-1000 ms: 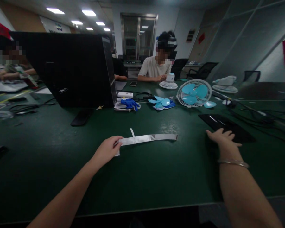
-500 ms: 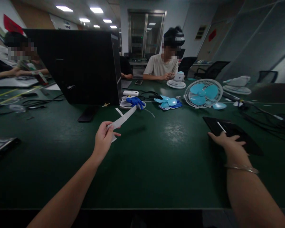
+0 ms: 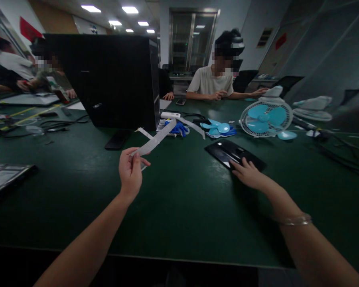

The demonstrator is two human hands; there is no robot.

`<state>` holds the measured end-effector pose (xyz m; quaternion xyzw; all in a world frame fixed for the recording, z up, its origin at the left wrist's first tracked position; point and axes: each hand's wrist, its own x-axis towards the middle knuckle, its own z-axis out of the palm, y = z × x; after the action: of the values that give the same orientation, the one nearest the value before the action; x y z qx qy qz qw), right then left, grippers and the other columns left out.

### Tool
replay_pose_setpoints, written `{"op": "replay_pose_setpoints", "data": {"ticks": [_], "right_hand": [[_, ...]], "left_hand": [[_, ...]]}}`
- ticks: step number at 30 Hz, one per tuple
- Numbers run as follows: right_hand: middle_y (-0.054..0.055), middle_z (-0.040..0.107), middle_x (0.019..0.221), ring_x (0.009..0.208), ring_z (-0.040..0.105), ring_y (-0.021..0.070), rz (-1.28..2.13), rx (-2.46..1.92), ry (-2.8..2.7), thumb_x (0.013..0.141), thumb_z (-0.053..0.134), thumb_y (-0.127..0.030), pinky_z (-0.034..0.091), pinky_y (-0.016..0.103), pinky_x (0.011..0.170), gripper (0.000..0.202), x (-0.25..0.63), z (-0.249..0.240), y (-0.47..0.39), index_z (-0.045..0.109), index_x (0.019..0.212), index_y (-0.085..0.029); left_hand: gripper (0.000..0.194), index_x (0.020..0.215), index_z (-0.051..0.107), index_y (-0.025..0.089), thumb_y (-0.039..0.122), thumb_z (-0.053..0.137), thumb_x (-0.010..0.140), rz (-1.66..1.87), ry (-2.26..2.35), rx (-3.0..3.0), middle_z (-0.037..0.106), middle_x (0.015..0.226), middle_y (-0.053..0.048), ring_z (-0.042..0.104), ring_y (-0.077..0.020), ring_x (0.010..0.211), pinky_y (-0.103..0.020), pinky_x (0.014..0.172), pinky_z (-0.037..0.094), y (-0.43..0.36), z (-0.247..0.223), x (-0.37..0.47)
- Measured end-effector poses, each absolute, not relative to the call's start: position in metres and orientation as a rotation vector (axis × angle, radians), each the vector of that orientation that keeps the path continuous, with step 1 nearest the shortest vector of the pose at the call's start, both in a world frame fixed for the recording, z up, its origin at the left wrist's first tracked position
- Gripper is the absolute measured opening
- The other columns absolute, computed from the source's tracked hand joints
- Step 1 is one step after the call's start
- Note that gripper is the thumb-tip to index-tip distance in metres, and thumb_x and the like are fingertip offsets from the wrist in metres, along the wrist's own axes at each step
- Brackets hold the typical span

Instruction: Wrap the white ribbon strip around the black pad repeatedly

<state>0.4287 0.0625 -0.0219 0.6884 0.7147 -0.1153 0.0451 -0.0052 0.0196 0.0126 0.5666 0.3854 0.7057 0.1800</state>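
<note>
Between the thumb and fingers of my left hand point(image 3: 131, 169) is a pale ribbon-like strip point(image 3: 157, 138), which branches and stretches up to the right, one end drooping near a blue glove point(image 3: 179, 128). My right hand point(image 3: 248, 173) lies with spread fingers on the near edge of a flat, glossy black panel point(image 3: 237, 153) on the green table. Behind the panel are light-blue fan blades point(image 3: 217, 126) on a blue and white cloth-like item, and a round fan with a white grille point(image 3: 265, 118).
A large black case point(image 3: 104, 79) stands at the back left, a dark phone point(image 3: 117, 140) before it. Black cables point(image 3: 335, 149) lie at the right, a framed part point(image 3: 10, 177) at the left. Across the table point(image 3: 173, 215) sits a person point(image 3: 211, 83), one hand near the fan.
My right hand and the black panel have moved left, toward the middle. The strip's far end is raised and spread wider. The person opposite has reached out toward the fan. The view has shifted slightly.
</note>
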Motion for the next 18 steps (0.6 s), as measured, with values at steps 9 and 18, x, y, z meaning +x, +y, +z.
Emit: {"op": "replay_pose_setpoints", "data": {"ticks": [9, 18], "right_hand": [[0.001, -0.004, 0.160, 0.143, 0.006, 0.0357, -0.604, 1.223, 2.691, 0.098, 0.039, -0.039, 0.018, 0.064, 0.110, 0.054, 0.331, 0.014, 0.015, 0.021, 0.149, -0.043], [0.002, 0.031, 0.153, 0.138, 0.032, 0.0269, -0.793, 1.331, 2.939, 0.086, 0.062, -0.039, 0.032, 0.047, 0.112, 0.062, 0.350, 0.024, 0.016, 0.041, 0.144, -0.033]], "left_hand": [[0.012, 0.102, 0.053, 0.019, 0.028, 0.051, 0.094, 1.881, 1.025, 1.536, 0.069, 0.083, -0.001, 0.058, -0.0060, 0.050, -0.017, 0.047, 0.046, 0.015, 0.016, -0.004], [0.014, 0.098, 0.055, 0.018, 0.030, 0.055, 0.090, 1.514, 0.954, 1.438, 0.068, 0.077, -0.001, 0.050, -0.0041, 0.042, -0.015, 0.037, 0.036, 0.013, 0.016, 0.003]]}}
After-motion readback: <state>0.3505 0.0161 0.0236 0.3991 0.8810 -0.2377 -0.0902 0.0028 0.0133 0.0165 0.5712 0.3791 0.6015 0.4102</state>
